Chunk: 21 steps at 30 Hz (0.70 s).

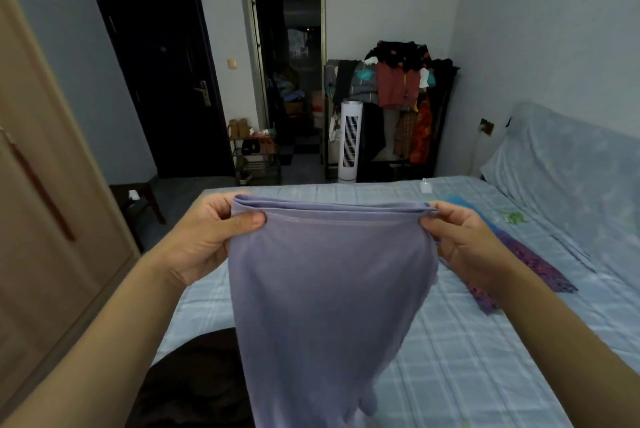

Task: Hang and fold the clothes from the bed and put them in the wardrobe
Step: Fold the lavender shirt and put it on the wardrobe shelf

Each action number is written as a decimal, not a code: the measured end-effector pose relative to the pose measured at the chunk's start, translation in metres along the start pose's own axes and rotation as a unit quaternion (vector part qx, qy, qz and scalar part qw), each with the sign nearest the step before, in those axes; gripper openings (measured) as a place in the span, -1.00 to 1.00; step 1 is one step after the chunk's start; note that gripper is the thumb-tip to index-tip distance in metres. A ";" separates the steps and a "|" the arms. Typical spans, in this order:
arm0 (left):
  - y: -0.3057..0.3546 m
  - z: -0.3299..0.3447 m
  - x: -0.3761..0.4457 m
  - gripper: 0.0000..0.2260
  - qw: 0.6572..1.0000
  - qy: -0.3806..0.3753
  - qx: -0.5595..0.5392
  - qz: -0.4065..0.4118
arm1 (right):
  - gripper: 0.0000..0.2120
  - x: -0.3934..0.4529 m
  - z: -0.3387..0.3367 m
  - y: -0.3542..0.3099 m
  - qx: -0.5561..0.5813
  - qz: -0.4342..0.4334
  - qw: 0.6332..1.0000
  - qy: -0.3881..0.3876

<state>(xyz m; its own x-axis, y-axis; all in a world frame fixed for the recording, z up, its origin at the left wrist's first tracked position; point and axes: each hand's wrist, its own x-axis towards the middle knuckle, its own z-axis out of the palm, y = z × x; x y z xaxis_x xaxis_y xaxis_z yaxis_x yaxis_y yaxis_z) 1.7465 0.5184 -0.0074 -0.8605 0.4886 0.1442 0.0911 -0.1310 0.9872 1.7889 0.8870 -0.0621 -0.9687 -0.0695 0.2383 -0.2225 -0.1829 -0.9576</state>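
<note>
— So, what is being held up?

— A soft, thin purple cloth garment [325,289]. It hangs in the air over the near part of the bed with the light blue checked sheet [467,341]. Its top edge is pulled flat and straight.

— Who holds it?

— Two bare hands. The left hand [207,237] pinches the left top corner, thumb in front and the other fingers curled behind the cloth. The right hand [467,240] pinches the right top corner the same way.

— Does the cloth touch the bed?

— I cannot tell. The bottom part runs out of the picture.

— What else lies on the bed?

— A purple patterned cloth [540,268] lies flat to the right, partly behind the right hand. A bright blue thing [460,202] peeks out just past that hand. A small white object [425,185] sits at the far edge. Something dark [194,382] lies near, at the left lower corner.

— And the wardrobe?

— A light brown wooden wardrobe [45,237] stands on the left, with its doors closed.

— What is far away?

— A black door [162,74], an open dark doorway [291,74], a tall white tower fan [349,140], and a rack piled with clothes [405,92].
</note>
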 end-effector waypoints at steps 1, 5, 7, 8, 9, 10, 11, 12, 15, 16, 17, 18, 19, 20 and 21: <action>-0.004 0.000 0.005 -0.38 1.000 0.014 -0.014 -0.016 | -0.53 0.004 -0.003 0.003 0.008 0.010 1.000 0.014; -0.015 0.006 0.044 -0.67 0.990 0.138 0.032 -0.027 | -0.82 0.040 -0.005 0.014 -0.005 0.014 0.990 0.143; -0.014 0.009 0.065 -0.85 0.976 0.197 0.095 -0.012 | -0.91 0.059 0.000 0.009 -0.041 -0.001 0.982 0.184; -0.013 0.009 0.072 -0.86 0.971 0.214 0.110 -0.002 | -0.89 0.066 0.002 0.006 -0.052 -0.006 0.979 0.196; -0.010 0.008 0.077 -0.86 0.968 0.222 0.114 0.009 | -0.89 0.070 0.004 0.002 -0.048 -0.014 0.978 0.202; -0.007 0.008 0.078 -0.85 0.967 0.224 0.115 0.023 | -0.90 0.072 0.005 -0.002 -0.038 -0.021 0.979 0.201; -0.004 0.008 0.077 -0.84 0.967 0.222 0.116 0.037 | -0.90 0.072 0.006 -0.005 -0.028 -0.028 0.980 0.197; -0.001 0.008 0.075 -0.84 0.968 0.216 0.117 0.052 | -0.90 0.069 0.005 -0.007 -0.023 -0.035 0.980 0.192; 0.005 0.010 0.061 -0.85 0.969 0.193 0.130 0.078 | -0.90 0.055 0.004 -0.011 -0.029 -0.058 0.983 0.172; 0.005 0.010 0.055 -0.86 0.971 0.182 0.136 0.077 | -0.93 0.048 0.005 -0.013 -0.038 -0.059 0.984 0.165; 0.004 0.009 0.048 -0.87 0.974 0.163 0.139 0.072 | -0.92 0.039 0.007 -0.013 -0.042 -0.057 0.985 0.157; 0.002 0.007 0.039 -0.88 0.979 0.137 0.138 0.063 | -0.79 0.030 0.007 -0.012 -0.046 -0.054 0.986 0.152; -0.003 0.005 0.030 -0.88 0.984 0.107 0.131 0.051 | -0.64 0.020 0.005 -0.008 -0.047 -0.046 0.988 0.143; -0.007 0.004 0.020 -0.86 0.990 0.077 0.117 0.034 | -0.54 0.009 0.004 -0.003 -0.045 -0.038 0.989 0.135; -0.012 0.003 0.012 -0.78 0.993 0.053 0.101 0.016 | -0.48 -0.001 0.005 0.001 -0.042 -0.029 0.991 0.126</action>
<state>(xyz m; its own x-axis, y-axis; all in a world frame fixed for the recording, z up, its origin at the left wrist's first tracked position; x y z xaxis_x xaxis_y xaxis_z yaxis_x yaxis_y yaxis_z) 1.7368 0.5281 -0.0175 -0.9028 0.3912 0.1787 0.2086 0.0351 0.9774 1.7906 0.8816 -0.0628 -0.9485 0.1885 0.2546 -0.2760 -0.0972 -0.9562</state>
